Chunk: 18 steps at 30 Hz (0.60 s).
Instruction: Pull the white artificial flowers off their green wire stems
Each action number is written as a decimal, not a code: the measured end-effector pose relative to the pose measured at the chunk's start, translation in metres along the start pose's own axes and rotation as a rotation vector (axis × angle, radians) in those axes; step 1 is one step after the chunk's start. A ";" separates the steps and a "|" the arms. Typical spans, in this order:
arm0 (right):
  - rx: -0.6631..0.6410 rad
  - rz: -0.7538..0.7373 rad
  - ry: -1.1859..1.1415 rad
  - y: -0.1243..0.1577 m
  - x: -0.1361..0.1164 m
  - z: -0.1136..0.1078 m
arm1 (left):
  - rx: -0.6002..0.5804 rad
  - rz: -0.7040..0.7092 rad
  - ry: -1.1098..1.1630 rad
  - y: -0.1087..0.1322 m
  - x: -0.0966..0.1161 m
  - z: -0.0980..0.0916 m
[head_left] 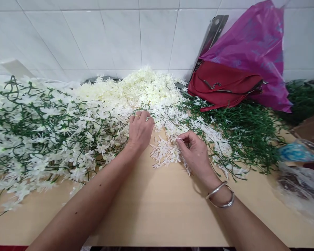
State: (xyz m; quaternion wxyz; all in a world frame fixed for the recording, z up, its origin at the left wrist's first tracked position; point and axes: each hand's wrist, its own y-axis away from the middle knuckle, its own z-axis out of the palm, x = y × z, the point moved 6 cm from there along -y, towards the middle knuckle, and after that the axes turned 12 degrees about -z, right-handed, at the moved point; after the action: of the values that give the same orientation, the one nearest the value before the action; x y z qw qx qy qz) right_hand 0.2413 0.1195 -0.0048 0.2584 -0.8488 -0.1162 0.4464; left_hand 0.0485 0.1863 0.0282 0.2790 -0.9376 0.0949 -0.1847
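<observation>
My left hand (pixel 141 129) is over the near edge of a heap of loose white artificial petals (pixel 149 87), its fingers curled down; the fingertips are hidden, and what they hold cannot be made out. Thin green stems show just beyond its knuckles. My right hand (pixel 195 151), with bangles at the wrist, pinches a small white piece, apparently a flower stamen (pixel 178 139), between thumb and forefinger. Below and between the hands lies a small pile of white stamens and petals (pixel 166 153) on the wooden table (pixel 141 205).
Finished-looking white flowers on green stems (pixel 54 129) are heaped at the left. Bare green stems (pixel 251 136) spread on the right, under a red bag (pixel 222 83) and a purple plastic bag (pixel 253 42). Clear plastic packaging (pixel 300 188) lies at the right edge. A tiled wall (pixel 120 38) stands behind.
</observation>
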 end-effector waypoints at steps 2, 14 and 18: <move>0.000 0.000 -0.010 0.000 0.000 0.000 | 0.001 -0.014 0.021 0.000 0.001 -0.003; 0.022 -0.046 -0.087 0.000 -0.012 -0.005 | -0.345 -0.723 1.305 0.050 -0.010 -0.018; -0.045 -0.006 -0.322 0.003 -0.016 0.003 | -0.426 -0.986 1.578 0.082 -0.008 -0.007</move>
State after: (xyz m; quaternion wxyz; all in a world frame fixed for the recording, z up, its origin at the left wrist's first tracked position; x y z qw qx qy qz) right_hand 0.2291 0.1112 0.0032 0.2188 -0.7716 -0.1687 0.5730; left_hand 0.0321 0.1176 -0.0142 -0.1513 -0.5082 -0.1187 -0.8395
